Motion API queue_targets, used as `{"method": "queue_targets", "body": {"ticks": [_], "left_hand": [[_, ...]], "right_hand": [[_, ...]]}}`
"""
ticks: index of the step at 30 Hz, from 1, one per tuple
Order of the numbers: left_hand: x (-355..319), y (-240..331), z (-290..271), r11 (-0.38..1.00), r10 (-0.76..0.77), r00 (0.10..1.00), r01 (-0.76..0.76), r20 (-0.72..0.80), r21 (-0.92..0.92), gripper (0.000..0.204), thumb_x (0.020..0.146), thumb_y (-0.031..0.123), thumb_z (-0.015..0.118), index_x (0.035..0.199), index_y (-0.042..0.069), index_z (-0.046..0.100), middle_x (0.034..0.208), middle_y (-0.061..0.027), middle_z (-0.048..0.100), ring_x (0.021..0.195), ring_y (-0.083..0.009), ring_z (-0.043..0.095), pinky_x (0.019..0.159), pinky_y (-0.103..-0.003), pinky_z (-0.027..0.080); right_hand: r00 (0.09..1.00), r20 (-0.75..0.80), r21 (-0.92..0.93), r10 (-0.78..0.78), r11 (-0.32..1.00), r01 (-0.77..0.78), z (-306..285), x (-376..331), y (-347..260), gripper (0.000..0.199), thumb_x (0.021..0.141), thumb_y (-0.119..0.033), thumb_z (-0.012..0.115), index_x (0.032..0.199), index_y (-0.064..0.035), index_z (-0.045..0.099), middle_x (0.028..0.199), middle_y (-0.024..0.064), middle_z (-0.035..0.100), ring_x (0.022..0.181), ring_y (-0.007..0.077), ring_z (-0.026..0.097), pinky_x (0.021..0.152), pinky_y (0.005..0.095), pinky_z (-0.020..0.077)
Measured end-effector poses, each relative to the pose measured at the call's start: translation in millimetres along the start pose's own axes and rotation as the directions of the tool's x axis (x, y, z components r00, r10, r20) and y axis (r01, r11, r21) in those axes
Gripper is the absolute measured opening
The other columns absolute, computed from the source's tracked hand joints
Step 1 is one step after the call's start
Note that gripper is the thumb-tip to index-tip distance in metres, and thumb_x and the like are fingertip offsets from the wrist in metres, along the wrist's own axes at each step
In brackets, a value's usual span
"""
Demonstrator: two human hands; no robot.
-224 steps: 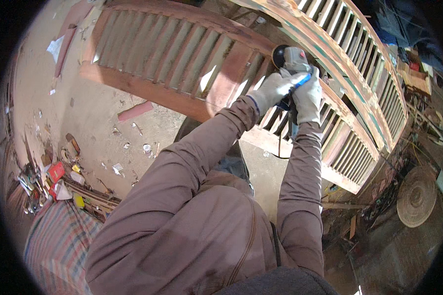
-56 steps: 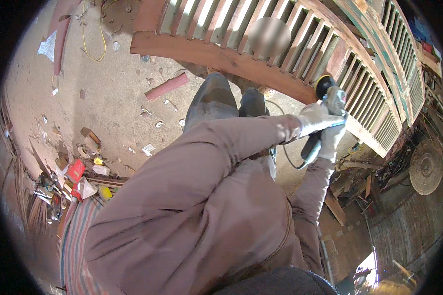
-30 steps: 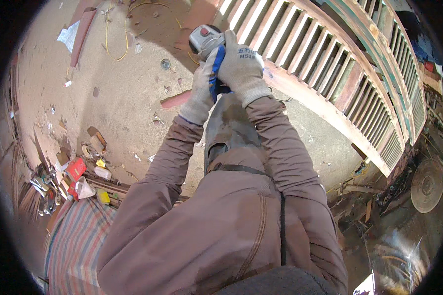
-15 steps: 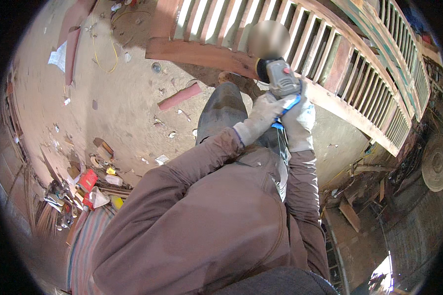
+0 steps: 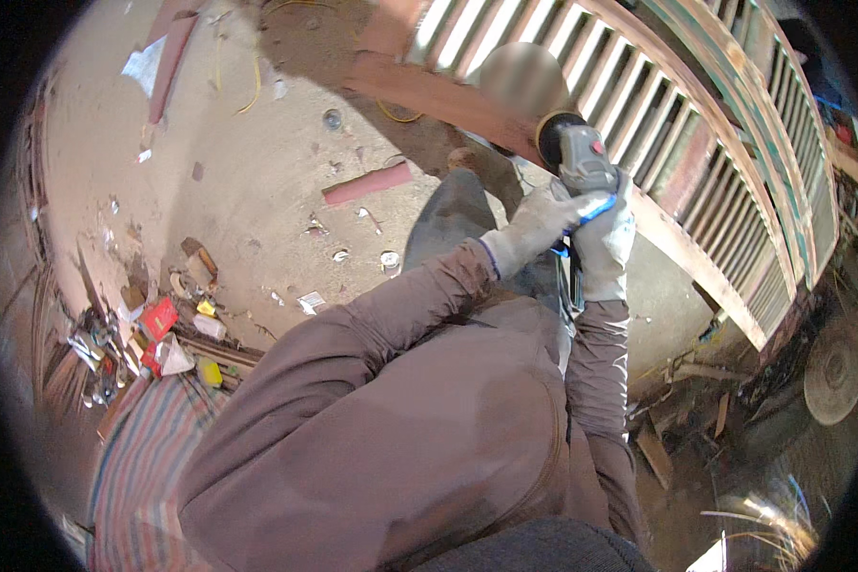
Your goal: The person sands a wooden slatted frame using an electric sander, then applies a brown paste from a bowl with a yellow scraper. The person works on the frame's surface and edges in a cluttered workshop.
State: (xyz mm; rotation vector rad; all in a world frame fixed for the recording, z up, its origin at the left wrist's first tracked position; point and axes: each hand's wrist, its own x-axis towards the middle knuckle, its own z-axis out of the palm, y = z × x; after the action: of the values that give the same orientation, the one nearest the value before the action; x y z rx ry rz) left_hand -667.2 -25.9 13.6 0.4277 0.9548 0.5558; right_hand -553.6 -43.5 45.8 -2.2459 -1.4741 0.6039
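A grey angle grinder (image 5: 586, 160) with a red button and a round black head is held at the near rail of a slatted wooden panel (image 5: 672, 229). My left hand (image 5: 534, 229), in a pale work glove, closes round the grinder's body from the left, beside something blue. My right hand (image 5: 605, 243), gloved too, wraps the body from the right. The grinder's head lies over the rail's edge; whether its disc touches the wood cannot be made out. A blurred round patch covers part of the slats just beyond the head.
More slatted panels (image 5: 782, 143) lie at the far right. On the dusty floor are a reddish rolled sheet (image 5: 367, 182), a yellow cord (image 5: 255, 88) and scraps. Clutter with a red box (image 5: 158, 318) sits left, near a striped cloth (image 5: 153, 458). A round woven disc (image 5: 834, 377) stands right.
The whole view has shifted and turned a little. Both hands and the grinder now appear farther right and slightly lower in the picture; their grip looks the same.
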Motion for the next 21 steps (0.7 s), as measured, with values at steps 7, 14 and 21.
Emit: {"method": "queue_targets", "body": {"ticks": [7,14,21], "left_hand": [[-19,82,-113,0.958,0.243,0.954,-0.264,-0.176,-0.11,0.046,0.107,0.034,0.057,0.14,0.002,0.059,0.135,-0.009,0.064,0.121,-0.0161,0.061,0.107,-0.032,0.048],[-8,92,-137,0.904,0.192,0.981,-0.188,-0.029,-0.385,0.062,0.108,0.05,0.048,0.153,0.008,0.044,0.147,-0.0114,0.054,0.131,-0.0237,0.056,0.113,-0.04,0.045],[-6,0,3,0.978,0.005,1.0,-0.001,0.018,-0.21,0.05,0.106,0.044,0.055,0.142,0.008,0.054,0.133,-0.0066,0.063,0.121,-0.0195,0.061,0.103,-0.037,0.05]], "right_hand": [[0.89,0.448,-0.083,-0.083,0.987,0.134,48,63,-157,0.045,0.103,-0.031,0.047,0.138,-0.0034,0.052,0.095,0.0259,0.073,0.092,0.0423,0.073,0.08,0.0485,0.0581],[0.882,0.422,0.028,-0.207,0.976,0.215,75,72,-170,0.046,0.097,-0.026,0.054,0.134,-0.0016,0.047,0.098,0.0286,0.073,0.095,0.0437,0.073,0.08,0.0525,0.0572],[0.96,0.262,-0.126,0.096,0.99,-0.064,-15,19,-19,0.051,0.096,-0.025,0.054,0.144,-0.0116,0.045,0.096,0.0231,0.074,0.09,0.0433,0.073,0.081,0.0529,0.056]]}}
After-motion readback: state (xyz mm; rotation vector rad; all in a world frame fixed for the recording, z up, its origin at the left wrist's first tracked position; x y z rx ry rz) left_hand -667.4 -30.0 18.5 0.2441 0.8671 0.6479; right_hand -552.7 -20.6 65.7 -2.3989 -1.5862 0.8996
